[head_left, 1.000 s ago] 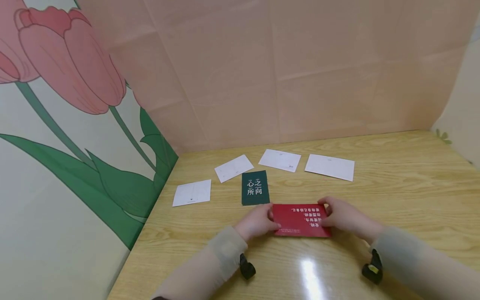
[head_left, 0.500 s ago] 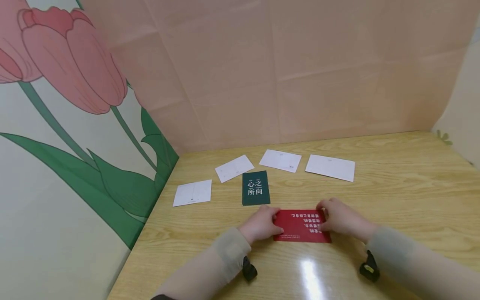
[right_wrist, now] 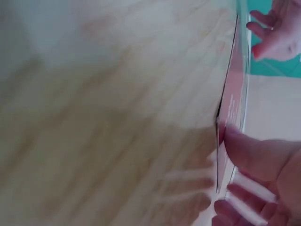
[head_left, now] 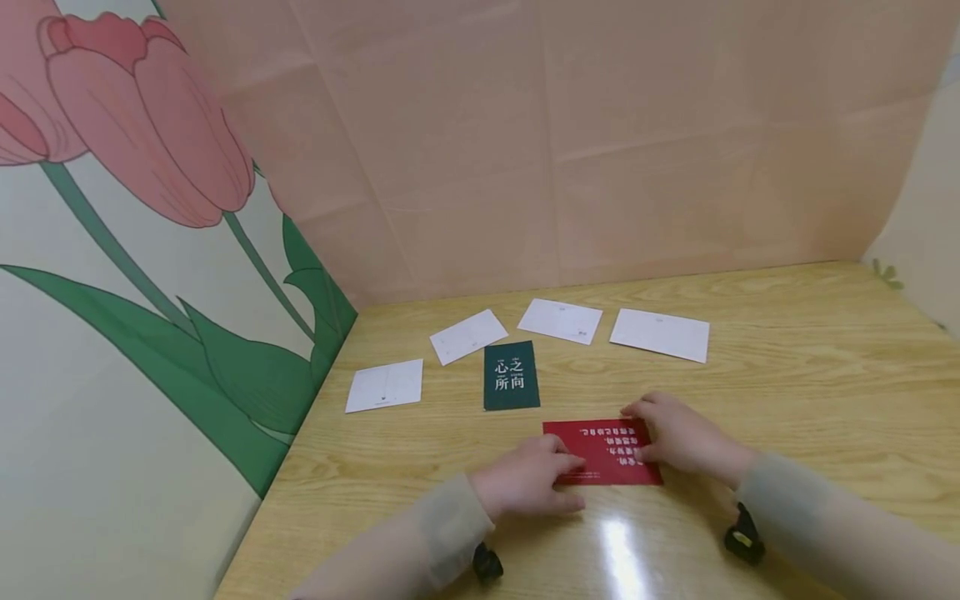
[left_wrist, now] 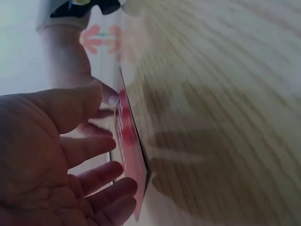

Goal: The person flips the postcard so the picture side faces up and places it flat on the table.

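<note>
A red card (head_left: 606,450) with white printed characters lies nearly flat on the table in front of me, its text upside down. My right hand (head_left: 688,435) holds its right end, with the thumb (right_wrist: 242,146) on the printed face and the fingers at the far edge. At the left end my left hand (head_left: 525,477) hovers with loosely spread fingers (left_wrist: 101,179). Its fingertips overlap the card in the head view; whether they touch it I cannot tell. Just beyond lies a dark green card (head_left: 512,376) with large white characters.
Several white cards lie in an arc at the back, among them a left one (head_left: 384,386), a middle one (head_left: 560,321) and a right one (head_left: 660,335). Behind the wooden table (head_left: 810,367) hangs a pink cloth (head_left: 600,150). A tulip-painted wall (head_left: 150,350) borders the left side.
The red card has come slightly nearer to me. My left hand has let go of its left end and moved toward me, its fingers spreading. The right hand stays at the right end.
</note>
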Demonstrator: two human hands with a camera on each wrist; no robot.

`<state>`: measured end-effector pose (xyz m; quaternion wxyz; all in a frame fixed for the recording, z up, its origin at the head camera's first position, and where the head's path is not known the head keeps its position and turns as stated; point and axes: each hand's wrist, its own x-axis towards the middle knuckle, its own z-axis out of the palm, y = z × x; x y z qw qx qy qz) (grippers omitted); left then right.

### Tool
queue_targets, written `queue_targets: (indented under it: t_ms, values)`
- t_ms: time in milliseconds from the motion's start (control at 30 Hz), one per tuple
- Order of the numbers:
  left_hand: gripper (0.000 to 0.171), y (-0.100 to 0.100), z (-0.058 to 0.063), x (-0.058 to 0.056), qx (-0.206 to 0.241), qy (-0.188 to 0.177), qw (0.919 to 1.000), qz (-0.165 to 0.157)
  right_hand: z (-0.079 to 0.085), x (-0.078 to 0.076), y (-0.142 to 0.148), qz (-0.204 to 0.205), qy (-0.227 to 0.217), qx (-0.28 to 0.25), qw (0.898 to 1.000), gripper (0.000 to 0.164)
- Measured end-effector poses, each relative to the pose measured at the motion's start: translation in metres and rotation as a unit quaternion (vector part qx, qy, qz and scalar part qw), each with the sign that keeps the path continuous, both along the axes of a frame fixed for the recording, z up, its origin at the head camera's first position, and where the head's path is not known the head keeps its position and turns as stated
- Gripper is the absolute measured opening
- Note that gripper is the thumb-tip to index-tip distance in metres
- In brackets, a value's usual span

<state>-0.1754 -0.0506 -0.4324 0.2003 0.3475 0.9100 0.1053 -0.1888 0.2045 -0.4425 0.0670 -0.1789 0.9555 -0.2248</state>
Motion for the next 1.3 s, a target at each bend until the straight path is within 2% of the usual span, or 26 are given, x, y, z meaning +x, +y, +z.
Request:
queue_targets:
  t_ms: [100,167,300,467,800,1067,1300]
  values:
    - [0.062,0.0,0.001,0.006,-0.031,0.018,0.9984,-0.045,-0.001,0.003,0.001,0.038,0.05,0.032,0.998,0.042]
    - [0.063,-0.001,0.001,0.009,-0.049,0.033,0.9967,-0.056,-0.002,0.006,0.003,0.056,0.084,0.063,0.993,0.034]
    - [0.067,0.0,-0.001,0.009,-0.066,0.046,0.9959,-0.041,-0.003,0.013,0.007,0.074,0.127,0.108,0.983,0.021]
    - [0.069,0.003,-0.003,0.003,-0.077,0.063,0.9948,-0.019,-0.001,0.022,0.012,0.091,0.146,0.128,0.977,0.015]
    - [0.067,0.017,-0.006,-0.014,-0.084,0.106,0.9904,0.03,0.006,0.042,0.009,0.163,0.158,0.15,0.962,0.015]
    - [0.071,0.029,-0.007,-0.031,-0.097,0.09,0.9898,0.052,0.008,0.052,-0.006,0.205,0.15,0.096,0.963,0.016]
    - [0.076,0.037,-0.009,-0.037,-0.09,0.072,0.9919,0.055,0.007,0.054,-0.02,0.242,0.112,0.067,0.961,0.028]
